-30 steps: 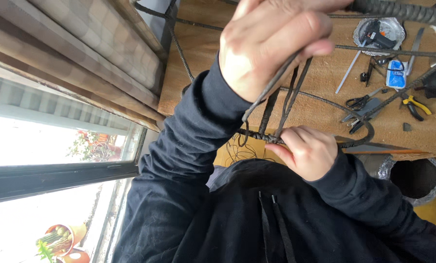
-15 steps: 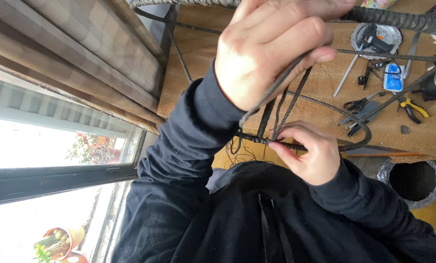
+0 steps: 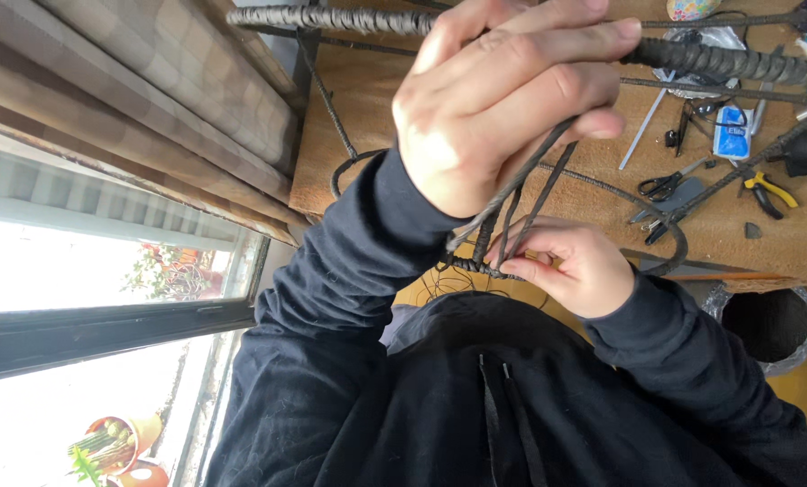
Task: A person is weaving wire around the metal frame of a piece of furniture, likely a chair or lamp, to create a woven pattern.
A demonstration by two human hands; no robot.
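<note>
My left hand [image 3: 498, 99] is raised close to the camera, fingers closed around several thin dark wire strands [image 3: 522, 194] that run down to a wire-wrapped joint [image 3: 475, 265]. My right hand [image 3: 570, 269] is below it, near my chest, and pinches that joint between thumb and fingertips. A thick rod wrapped in dark wire [image 3: 728, 63] crosses behind my left hand, and a curved dark rod [image 3: 674, 243] bends past my right hand. Both sleeves are dark.
A wooden table [image 3: 376, 99] carries scissors [image 3: 663, 186], yellow-handled pliers [image 3: 770, 193], a small blue packet [image 3: 733, 140] and thin metal rods. A lined bin [image 3: 769, 325] stands at the right. A window [image 3: 78, 271] with potted plants [image 3: 106, 446] fills the left.
My left hand has sunk slightly and closed tighter on the strands. My right hand's fingers have slid left onto the wrapped joint. The thick wrapped rod shows more at the top.
</note>
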